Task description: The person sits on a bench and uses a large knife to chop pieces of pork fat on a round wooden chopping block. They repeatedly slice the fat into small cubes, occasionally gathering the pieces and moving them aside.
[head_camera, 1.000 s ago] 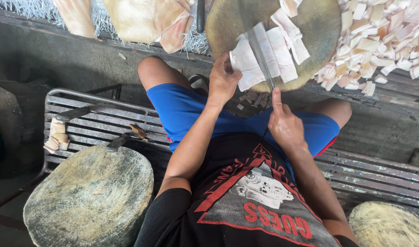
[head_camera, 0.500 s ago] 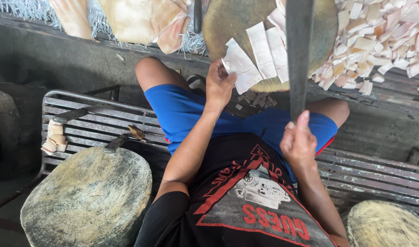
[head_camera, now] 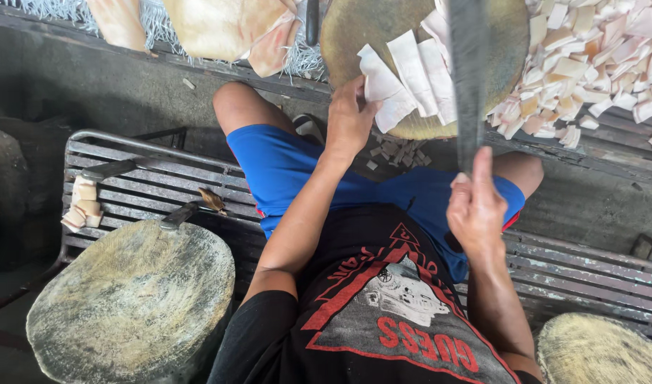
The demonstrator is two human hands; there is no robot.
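My left hand (head_camera: 349, 117) presses on the near ends of several pale flat strips (head_camera: 411, 75). They lie side by side on a round wooden chopping block (head_camera: 369, 32) in front of my knees. My right hand (head_camera: 475, 206) is shut on the handle of a big cleaver (head_camera: 468, 67). Its dark blade is lifted above the strips, pointing away from me. I sit on a slatted metal bench (head_camera: 148, 188) in blue shorts and a black shirt.
A heap of small cut pale pieces (head_camera: 596, 64) lies right of the block. Large pale slabs (head_camera: 219, 28) lie at the far left. A second round block (head_camera: 134, 299) stands at my left, a third (head_camera: 596, 352) at my right. Several cut pieces (head_camera: 82, 206) rest on the bench.
The cleaver lay down on the strips a second ago; my right hand has since drawn back and lifted the blade. My left hand stays on the strips.
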